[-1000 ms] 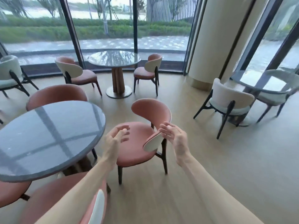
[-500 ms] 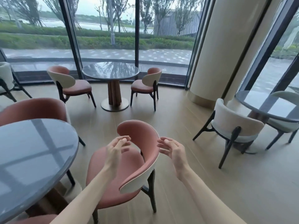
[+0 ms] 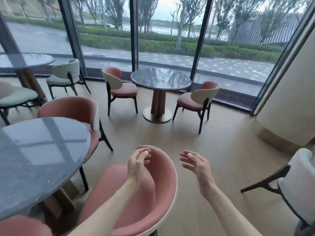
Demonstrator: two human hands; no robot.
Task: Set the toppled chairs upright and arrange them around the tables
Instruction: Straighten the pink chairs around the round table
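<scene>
Head view: both bare forearms reach forward over a pink chair that stands upright just below the camera, its curved back toward the person and its seat toward the near desk. The left hand hangs in front of the top of the chair's back with its fingers loosely curled and bunched near the thumb; it holds nothing, and whether the fingertips touch the back's rim cannot be told. The right hand is off the chair's right side, above the floor, palm turned inward, fingers spread and only slightly bent, gripping nothing and touching nothing.

The near desk is round with a dark glossy top and fills the lower left. A second pink chair stands upright at its far side, tucked close to the edge, and part of a third pink seat shows at the bottom left corner.

Further back, by the window, a smaller round desk stands on a pedestal with two pink chairs, one to its left and one to its right, both upright and facing it. Pale green chairs stand at another desk at the far left. A white chair is cut off at the right edge, near a wide column.
</scene>
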